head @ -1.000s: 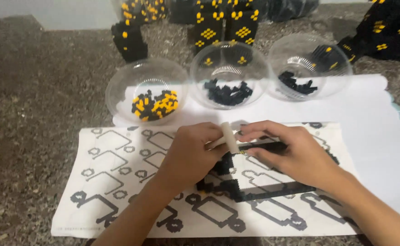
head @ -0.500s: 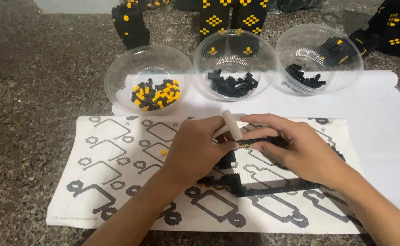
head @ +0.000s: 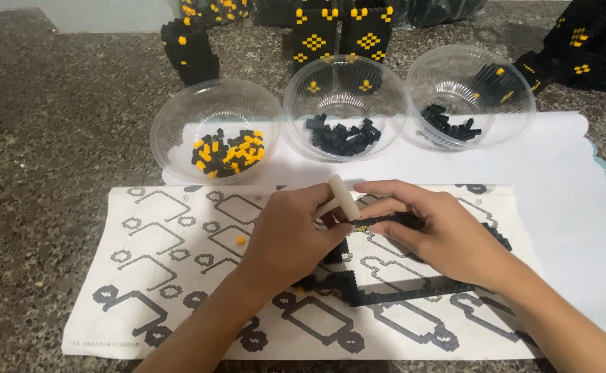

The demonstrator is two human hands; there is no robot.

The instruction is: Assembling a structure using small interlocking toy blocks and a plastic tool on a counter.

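My left hand (head: 290, 235) grips a small cream-coloured stick tool (head: 336, 197), its tip down between my hands. My right hand (head: 433, 228) pinches a black strip of tiny bricks (head: 393, 222) with a yellow spot at its left end. Both hands meet over a printed pattern sheet (head: 172, 255) with outlines of shapes. A longer black brick assembly (head: 400, 290) lies on the sheet below my right hand, partly hidden by it. One loose yellow piece (head: 240, 240) sits on the sheet left of my left hand.
Three clear plastic bowls stand behind the sheet: the left bowl (head: 178, 121) holds yellow and black pieces, the middle bowl (head: 296, 97) and right bowl (head: 517, 83) hold black pieces. Black-and-yellow built blocks (head: 330, 38) stand at the back. White paper (head: 565, 207) lies to the right.
The view has shifted down a little. My hands stay together over the sheet, with the stick tool tilting slightly and the black strip held at the same spot.
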